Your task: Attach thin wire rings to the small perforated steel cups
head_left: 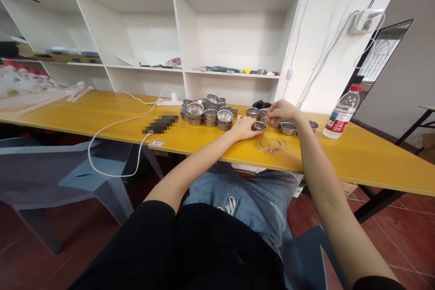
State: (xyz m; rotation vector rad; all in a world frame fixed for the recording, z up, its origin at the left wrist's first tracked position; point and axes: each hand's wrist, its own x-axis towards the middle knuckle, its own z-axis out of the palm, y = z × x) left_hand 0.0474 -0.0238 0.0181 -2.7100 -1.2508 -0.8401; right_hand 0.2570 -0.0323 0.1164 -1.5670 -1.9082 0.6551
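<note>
My left hand [245, 128] is closed around the side of a small perforated metal strainer basket [260, 126] on the yellow table. To its right, my right hand [282, 110] has its fingertips pinched together above the baskets; whatever is between them is too small to make out. Just in front of both hands lies a loose bunch of thin curved metal wires [271, 146]. A shiny perforated basket [287, 128] stands by my right wrist, and another basket [253, 112] sits behind my left hand. Left of my hands, several more baskets are stacked in a cluster [210, 118].
A bottle with a red cap [341, 113] stands at the right on the table [374, 158]. A white cable [89, 147] loops over the front edge from a blurred dark device [160, 124]. White shelves [234, 74] rise behind; a grey-blue chair [84, 174] is at the left.
</note>
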